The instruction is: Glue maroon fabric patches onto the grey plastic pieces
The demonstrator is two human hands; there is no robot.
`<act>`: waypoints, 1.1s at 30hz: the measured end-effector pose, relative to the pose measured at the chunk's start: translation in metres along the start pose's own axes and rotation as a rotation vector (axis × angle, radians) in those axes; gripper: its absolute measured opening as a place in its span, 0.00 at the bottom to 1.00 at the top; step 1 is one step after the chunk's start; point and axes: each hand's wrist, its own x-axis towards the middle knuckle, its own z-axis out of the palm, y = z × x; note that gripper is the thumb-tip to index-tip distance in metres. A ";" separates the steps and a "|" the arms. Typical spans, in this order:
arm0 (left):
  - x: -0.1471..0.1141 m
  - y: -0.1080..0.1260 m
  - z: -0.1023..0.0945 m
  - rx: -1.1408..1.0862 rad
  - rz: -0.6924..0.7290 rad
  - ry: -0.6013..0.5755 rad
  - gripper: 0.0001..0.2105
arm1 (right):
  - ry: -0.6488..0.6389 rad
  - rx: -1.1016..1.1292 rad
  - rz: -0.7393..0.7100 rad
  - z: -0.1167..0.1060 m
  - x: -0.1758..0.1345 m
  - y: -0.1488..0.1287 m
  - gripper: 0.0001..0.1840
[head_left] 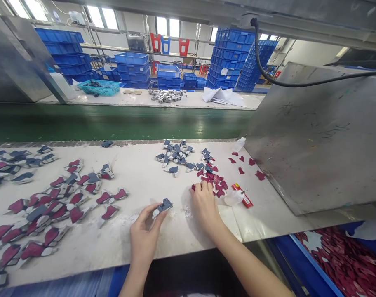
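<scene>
My left hand [146, 225] pinches a dark blue and white plastic part [165, 204] between thumb and fingers, just above the table. My right hand [205, 204] is closed at the near left edge of a pile of flat maroon pieces [213, 178]. One maroon piece [193, 187] shows at its fingertips; the thumb is mostly hidden. Behind the hands lies a loose group of blue and white parts [177, 152] without maroon pieces. On the left, many similar parts [48, 206] carry maroon pieces on top.
A clear squeeze bottle [233, 198] lies over a red and yellow packet [246, 201] right of the maroon pile. A metal panel [320, 136] stands on the right. A green conveyor belt [120, 123] runs behind the table. A blue bin [314, 264] holds maroon pieces at lower right.
</scene>
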 end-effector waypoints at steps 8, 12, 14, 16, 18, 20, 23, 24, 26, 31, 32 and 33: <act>-0.008 0.019 0.011 -0.275 -0.166 0.016 0.21 | -0.170 0.316 0.043 -0.026 0.015 -0.002 0.11; -0.010 0.023 0.016 -0.313 -0.163 0.019 0.23 | -0.255 0.633 0.102 -0.041 -0.007 -0.024 0.16; -0.012 0.025 0.018 -0.325 -0.153 0.013 0.23 | -0.218 0.947 0.283 -0.043 -0.022 -0.038 0.17; -0.016 0.027 0.021 -0.308 -0.143 0.026 0.22 | -0.135 1.111 0.427 -0.042 -0.032 -0.050 0.17; -0.020 0.029 0.024 -0.261 -0.132 0.046 0.22 | -0.050 1.118 0.469 -0.041 -0.038 -0.059 0.15; -0.024 0.029 0.026 -0.208 -0.113 0.053 0.23 | -0.007 1.098 0.472 -0.041 -0.040 -0.063 0.14; -0.028 0.027 0.027 -0.153 -0.073 0.050 0.23 | -0.027 1.116 0.501 -0.039 -0.040 -0.066 0.15; -0.028 0.026 0.027 -0.144 -0.064 0.047 0.24 | -0.042 1.133 0.512 -0.039 -0.040 -0.066 0.15; -0.028 0.024 0.026 -0.139 -0.055 0.042 0.23 | -0.068 1.172 0.518 -0.037 -0.040 -0.067 0.15; -0.027 0.023 0.026 -0.171 -0.070 0.027 0.22 | -0.083 1.223 0.497 -0.032 -0.041 -0.070 0.14; -0.027 0.023 0.026 -0.174 -0.075 0.025 0.22 | -0.082 1.222 0.497 -0.031 -0.041 -0.070 0.14; -0.027 0.023 0.027 -0.178 -0.081 0.023 0.23 | -0.080 1.219 0.501 -0.030 -0.041 -0.070 0.14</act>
